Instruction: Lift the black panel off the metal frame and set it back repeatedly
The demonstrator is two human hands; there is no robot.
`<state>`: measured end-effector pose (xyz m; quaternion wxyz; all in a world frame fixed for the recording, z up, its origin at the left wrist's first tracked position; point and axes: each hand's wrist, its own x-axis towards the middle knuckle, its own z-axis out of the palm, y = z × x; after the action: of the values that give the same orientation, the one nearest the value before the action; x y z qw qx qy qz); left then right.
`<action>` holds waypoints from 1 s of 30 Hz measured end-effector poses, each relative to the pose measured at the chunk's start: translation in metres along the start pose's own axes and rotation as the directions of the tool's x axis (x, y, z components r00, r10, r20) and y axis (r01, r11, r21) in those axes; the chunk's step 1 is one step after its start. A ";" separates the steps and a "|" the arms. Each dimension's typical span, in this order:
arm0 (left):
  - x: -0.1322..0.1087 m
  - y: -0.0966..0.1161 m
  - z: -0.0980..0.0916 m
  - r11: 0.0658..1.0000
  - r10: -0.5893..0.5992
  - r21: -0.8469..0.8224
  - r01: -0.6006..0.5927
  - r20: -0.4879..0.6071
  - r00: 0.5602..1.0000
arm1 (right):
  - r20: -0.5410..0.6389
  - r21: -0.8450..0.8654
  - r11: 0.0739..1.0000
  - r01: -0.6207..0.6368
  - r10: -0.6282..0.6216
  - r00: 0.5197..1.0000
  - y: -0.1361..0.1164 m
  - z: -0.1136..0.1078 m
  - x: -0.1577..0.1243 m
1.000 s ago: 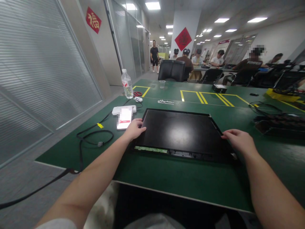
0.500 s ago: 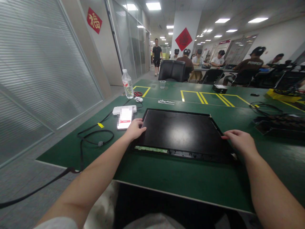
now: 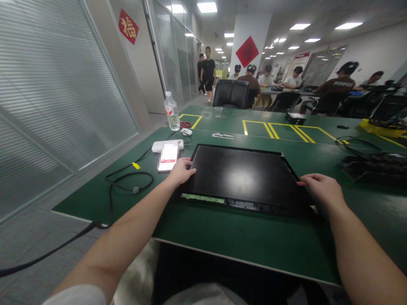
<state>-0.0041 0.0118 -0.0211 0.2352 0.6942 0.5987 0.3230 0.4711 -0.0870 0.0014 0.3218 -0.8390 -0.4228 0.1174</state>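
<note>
A black flat display panel [image 3: 241, 173] in a dark frame lies on the green table [image 3: 267, 241] before me. Along its near edge a narrow green circuit board [image 3: 203, 198] is exposed. My left hand [image 3: 182, 171] grips the panel's left edge, thumb on top and fingers at the outer side. At the right edge, my right hand [image 3: 321, 188] pinches the frame between thumb and fingers. A small pale piece [image 3: 314, 209] shows at the near right corner, under my right hand.
Left of the panel lie a lit phone [image 3: 168, 156], a white bar-shaped device [image 3: 159, 146], a black cable [image 3: 127, 174] and a water bottle [image 3: 172, 112]. Thin metal pieces [image 3: 223, 135] and a clear cup [image 3: 218, 112] are behind. Dark parts [image 3: 372, 167] sit at right.
Both hands keep their places on the panel's edges. The view shifts slightly. In the background a walking person comes closer and a second person appears behind.
</note>
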 end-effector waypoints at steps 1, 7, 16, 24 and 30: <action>0.000 0.000 0.000 1.000 -0.003 -0.008 0.003 0.000 1.000 | -0.006 0.004 1.000 0.005 -0.005 1.000 -0.001 0.000 0.000; 0.000 0.001 0.000 0.999 -0.008 -0.035 0.007 -0.003 1.000 | -0.020 0.025 0.999 0.026 -0.025 0.999 0.000 0.000 -0.001; 0.002 -0.005 0.002 1.000 0.013 0.023 -0.013 0.003 1.000 | -0.002 0.033 0.999 -0.006 0.006 1.000 -0.002 -0.001 -0.002; 0.002 -0.001 0.000 0.990 0.044 0.134 -0.045 0.010 0.999 | -0.018 -0.028 1.000 0.013 -0.013 1.000 -0.007 -0.001 -0.004; 0.003 -0.002 -0.001 0.984 0.076 0.160 -0.076 0.007 0.997 | -0.018 -0.052 0.999 0.015 -0.016 1.000 -0.015 -0.002 -0.008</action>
<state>-0.0065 0.0150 -0.0216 0.1663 0.7335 0.5956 0.2822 0.4577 -0.0883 0.0121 0.3049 -0.8448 -0.4291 0.0961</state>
